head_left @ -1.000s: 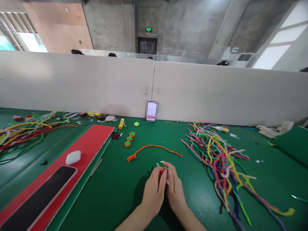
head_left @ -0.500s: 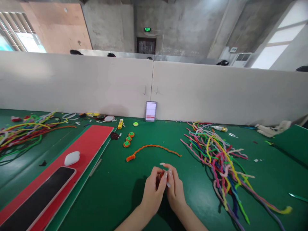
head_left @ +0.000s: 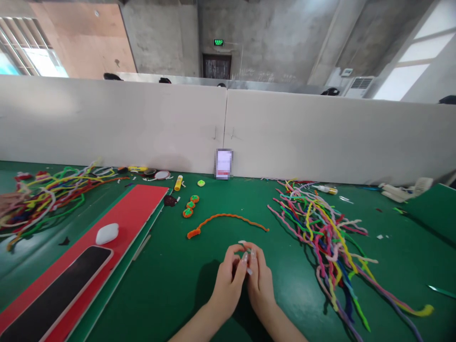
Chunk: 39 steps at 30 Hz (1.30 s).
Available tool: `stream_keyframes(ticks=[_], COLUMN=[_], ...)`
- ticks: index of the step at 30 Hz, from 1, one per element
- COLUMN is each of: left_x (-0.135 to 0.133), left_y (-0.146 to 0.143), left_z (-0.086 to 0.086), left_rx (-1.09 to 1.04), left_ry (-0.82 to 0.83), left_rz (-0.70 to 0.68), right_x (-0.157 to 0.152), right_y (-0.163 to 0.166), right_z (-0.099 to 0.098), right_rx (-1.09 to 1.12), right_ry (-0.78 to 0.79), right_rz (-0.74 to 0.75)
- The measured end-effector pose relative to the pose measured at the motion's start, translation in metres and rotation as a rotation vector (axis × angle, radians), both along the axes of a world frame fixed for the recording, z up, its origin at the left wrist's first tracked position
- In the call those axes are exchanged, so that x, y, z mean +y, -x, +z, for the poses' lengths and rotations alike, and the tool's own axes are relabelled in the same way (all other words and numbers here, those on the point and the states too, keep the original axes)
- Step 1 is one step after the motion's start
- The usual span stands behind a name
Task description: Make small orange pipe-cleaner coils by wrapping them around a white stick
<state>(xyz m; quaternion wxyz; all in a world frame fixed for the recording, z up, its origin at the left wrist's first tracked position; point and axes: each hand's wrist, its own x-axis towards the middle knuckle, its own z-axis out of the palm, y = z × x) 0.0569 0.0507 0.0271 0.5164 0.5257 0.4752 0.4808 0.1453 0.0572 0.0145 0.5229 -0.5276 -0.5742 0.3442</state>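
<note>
Pale bit [head_left: 250, 272] just below the meeting fingertips, low in the middle of the head view; fingernail or held piece, cannot tell. Left hand [head_left: 228, 280] and right hand [head_left: 261, 280] cupped together, fingers curled, gap narrow; what they hold, if anything, is hidden. Ahead, near: orange twisted stem [head_left: 224, 215], arched on the green table [head_left: 167, 285], thicker at its left end. Beyond: three orange-and-green discs [head_left: 190, 205] in a slanting row. Right: heap of coloured fuzzy stems [head_left: 317, 232], loosely tangled. Left: red board [head_left: 142, 204], bearing a white case [head_left: 107, 233]. Far left: another person's hand [head_left: 10, 202], blurred, at a second heap [head_left: 60, 194].
</note>
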Motion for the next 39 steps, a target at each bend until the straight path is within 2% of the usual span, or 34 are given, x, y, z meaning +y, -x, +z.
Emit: stream_keyframes(ticks=[13,19,27,34,39], left_x=[-0.004,-0.007,-0.013,-0.009,0.001], left_y=[-0.003,-0.005,-0.007,-0.007,-0.002], left_z=[0.005,0.004,0.011,0.007,0.002], left_rx=[0.039,0.053,0.096,0.098,0.054], left_ry=[-0.032,-0.024,-0.076,-0.078,-0.026], left_rz=[0.037,0.071,0.136,0.102,0.066], right_x=[-0.002,-0.004,-0.012,-0.007,-0.001], right_y=[-0.002,0.001,0.001,0.001,-0.003], right_z=[-0.009,-0.004,0.006,0.004,0.003], right_rx=[-0.151,-0.197,-0.210,-0.200,-0.264], right_ry=[-0.076,-0.131,-0.188,-0.167,-0.149], right_rz=[-0.078,-0.084,-0.090,-0.085,-0.010])
